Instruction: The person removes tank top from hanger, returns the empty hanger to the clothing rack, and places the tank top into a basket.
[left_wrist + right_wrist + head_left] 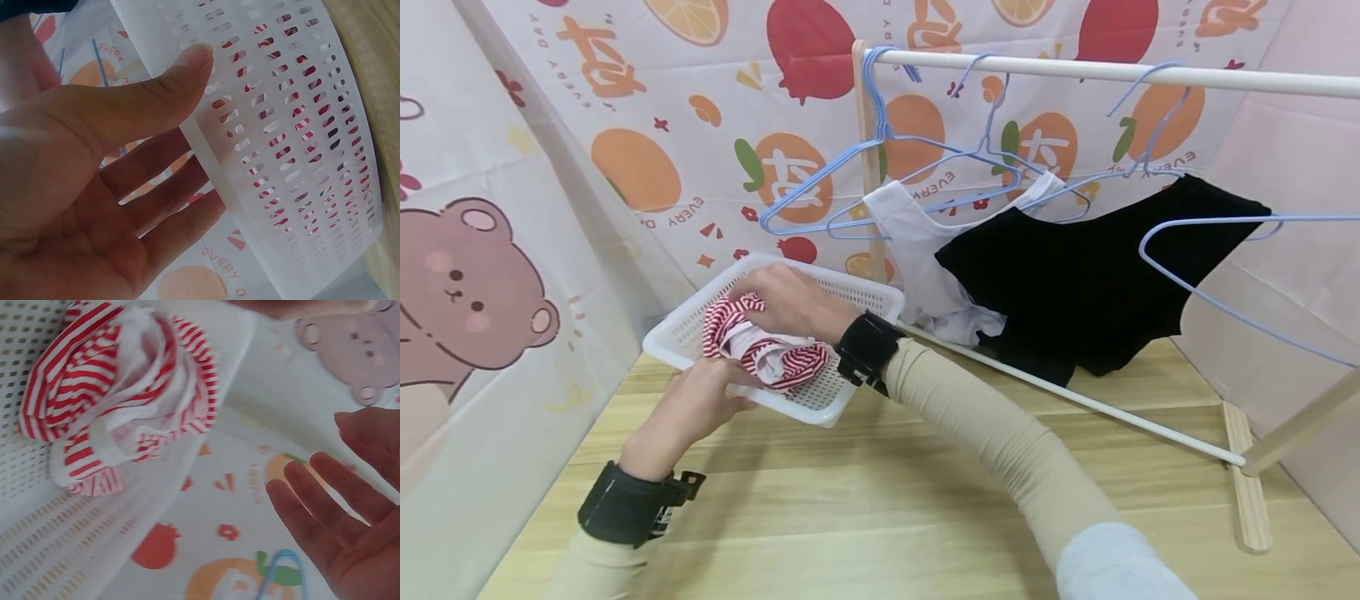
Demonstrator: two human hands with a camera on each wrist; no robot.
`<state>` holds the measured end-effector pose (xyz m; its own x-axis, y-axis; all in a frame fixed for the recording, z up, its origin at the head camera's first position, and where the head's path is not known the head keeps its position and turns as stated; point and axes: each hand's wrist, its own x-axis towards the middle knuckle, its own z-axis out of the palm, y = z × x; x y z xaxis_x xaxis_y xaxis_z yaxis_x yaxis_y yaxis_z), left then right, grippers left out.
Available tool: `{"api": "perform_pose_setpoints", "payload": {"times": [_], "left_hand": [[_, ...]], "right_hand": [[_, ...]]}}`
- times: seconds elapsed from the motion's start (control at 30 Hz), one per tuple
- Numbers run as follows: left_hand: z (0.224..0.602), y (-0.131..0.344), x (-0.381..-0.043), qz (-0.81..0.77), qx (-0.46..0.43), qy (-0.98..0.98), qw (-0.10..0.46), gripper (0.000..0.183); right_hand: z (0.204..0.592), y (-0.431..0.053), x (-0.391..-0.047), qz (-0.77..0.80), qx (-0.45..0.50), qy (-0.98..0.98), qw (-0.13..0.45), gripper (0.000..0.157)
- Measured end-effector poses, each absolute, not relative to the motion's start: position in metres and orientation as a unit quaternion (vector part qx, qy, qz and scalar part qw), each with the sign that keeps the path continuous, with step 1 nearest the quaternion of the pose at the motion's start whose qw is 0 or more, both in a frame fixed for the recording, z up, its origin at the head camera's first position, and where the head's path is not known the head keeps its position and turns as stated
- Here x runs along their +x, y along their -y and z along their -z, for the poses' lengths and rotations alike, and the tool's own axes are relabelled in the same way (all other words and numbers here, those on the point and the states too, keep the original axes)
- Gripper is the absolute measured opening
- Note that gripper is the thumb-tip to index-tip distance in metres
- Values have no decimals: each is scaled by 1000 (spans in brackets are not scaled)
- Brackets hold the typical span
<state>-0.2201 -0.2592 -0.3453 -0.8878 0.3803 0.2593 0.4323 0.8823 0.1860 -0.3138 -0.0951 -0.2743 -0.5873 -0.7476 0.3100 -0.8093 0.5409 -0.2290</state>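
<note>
Nearest, two beige sleeves end at black straps; the strap markings are too small to read. Between them lies the wood-grain tabletop.

The left hand is clamped on the near rim of the basket, thumb against the outer wall, fingers behind the rim. The basket is white, slotted, set toward the back left of the tabletop. Inside it lies the striped garment: red and white bands, white inner side showing, bunched into folds. The right hand is over the basket, fingers extended and spread, apart from the cloth in the right wrist view; from the head view it covers part of the garment.

To the right stands a rack with a white rail and wooden feet. A blue hanger crosses in front of the black top, which partly hides the white top. More hangers bunch at the rail's left end.

Farthest, a fruit-print backdrop carries the lettering "EVERY DAY" and stylized characters; the left curtain bears a pink bear.
</note>
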Motion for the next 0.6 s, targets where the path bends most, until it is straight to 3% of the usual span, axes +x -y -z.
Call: {"api": "perform_pose_setpoints", "payload": {"times": [0.23, 0.6], "left_hand": [[345, 260, -220, 117, -208, 966, 101, 26], [345, 260, -219, 118, -200, 968, 98, 26]], "right_hand": [[274, 58, -282, -192, 462, 851, 160, 31], [296, -14, -256, -264, 419, 800, 339, 26]]}}
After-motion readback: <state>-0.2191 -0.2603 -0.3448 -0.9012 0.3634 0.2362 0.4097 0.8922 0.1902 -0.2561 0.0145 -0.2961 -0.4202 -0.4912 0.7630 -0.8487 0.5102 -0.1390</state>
